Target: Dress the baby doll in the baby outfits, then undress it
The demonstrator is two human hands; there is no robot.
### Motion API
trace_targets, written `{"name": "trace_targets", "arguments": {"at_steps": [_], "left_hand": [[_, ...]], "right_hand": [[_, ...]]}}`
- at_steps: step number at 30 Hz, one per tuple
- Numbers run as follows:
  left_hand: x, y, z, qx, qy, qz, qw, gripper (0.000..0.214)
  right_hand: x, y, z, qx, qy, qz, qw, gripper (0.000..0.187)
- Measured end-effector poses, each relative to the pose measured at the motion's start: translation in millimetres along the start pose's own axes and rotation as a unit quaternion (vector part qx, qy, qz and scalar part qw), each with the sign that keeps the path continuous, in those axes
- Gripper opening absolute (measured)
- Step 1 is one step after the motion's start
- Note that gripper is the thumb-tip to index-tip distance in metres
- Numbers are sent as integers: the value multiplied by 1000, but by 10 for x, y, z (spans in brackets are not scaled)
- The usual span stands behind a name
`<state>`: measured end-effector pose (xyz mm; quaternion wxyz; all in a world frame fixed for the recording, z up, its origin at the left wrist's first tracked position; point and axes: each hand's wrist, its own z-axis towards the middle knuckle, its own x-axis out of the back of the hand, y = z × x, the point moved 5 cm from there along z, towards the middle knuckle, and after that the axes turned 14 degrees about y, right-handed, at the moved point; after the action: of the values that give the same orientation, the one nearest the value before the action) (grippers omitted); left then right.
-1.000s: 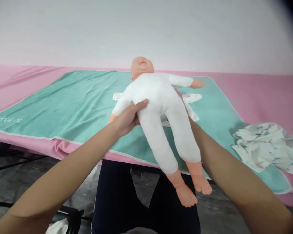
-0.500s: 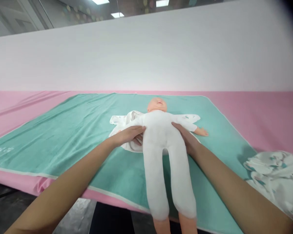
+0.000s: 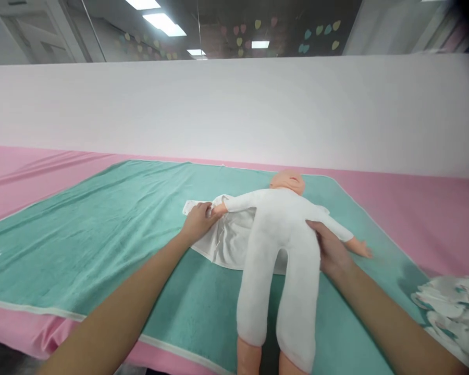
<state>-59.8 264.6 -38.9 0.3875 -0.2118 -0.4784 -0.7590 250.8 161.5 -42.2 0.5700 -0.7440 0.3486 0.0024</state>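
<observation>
A baby doll (image 3: 281, 224) with a white cloth body lies on its back, head away from me and legs toward me. My left hand (image 3: 199, 223) is closed around the doll's hand on the left, thumb and fingers about it. My right hand (image 3: 333, 250) grips the doll's right-hand side at the waist, thumb on the front and the other fingers hidden behind. Beneath the doll, a white baby garment (image 3: 229, 242) is spread out, with one sleeve stretched to the left. The doll's other arm points out to the right.
A teal blanket (image 3: 101, 234) covers much of the pink-covered table (image 3: 406, 208). A crumpled white printed cloth (image 3: 455, 307) lies at the right edge. Behind the table stands a low white wall (image 3: 219, 109), with glass above it.
My left hand has moved from the doll's side out to its hand. The doll has shifted to the right in view, uncovering more of the garment. My right hand stays at its side.
</observation>
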Motion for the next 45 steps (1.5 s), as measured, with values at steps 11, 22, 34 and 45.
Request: {"name": "trace_targets", "arguments": {"at_steps": [11, 22, 34, 45], "left_hand": [[-124, 25, 173, -17, 29, 65, 997, 15], [19, 325, -13, -10, 106, -88, 990, 15], [219, 705, -168, -160, 33, -120, 979, 19], [385, 275, 24, 14, -187, -46, 981, 41]], "right_hand": [[223, -150, 108, 38, 44, -10, 998, 24], [-126, 189, -148, 4, 24, 3, 1000, 36], [-605, 575, -73, -59, -94, -44, 993, 30], [-609, 583, -107, -35, -121, -35, 991, 36]]}}
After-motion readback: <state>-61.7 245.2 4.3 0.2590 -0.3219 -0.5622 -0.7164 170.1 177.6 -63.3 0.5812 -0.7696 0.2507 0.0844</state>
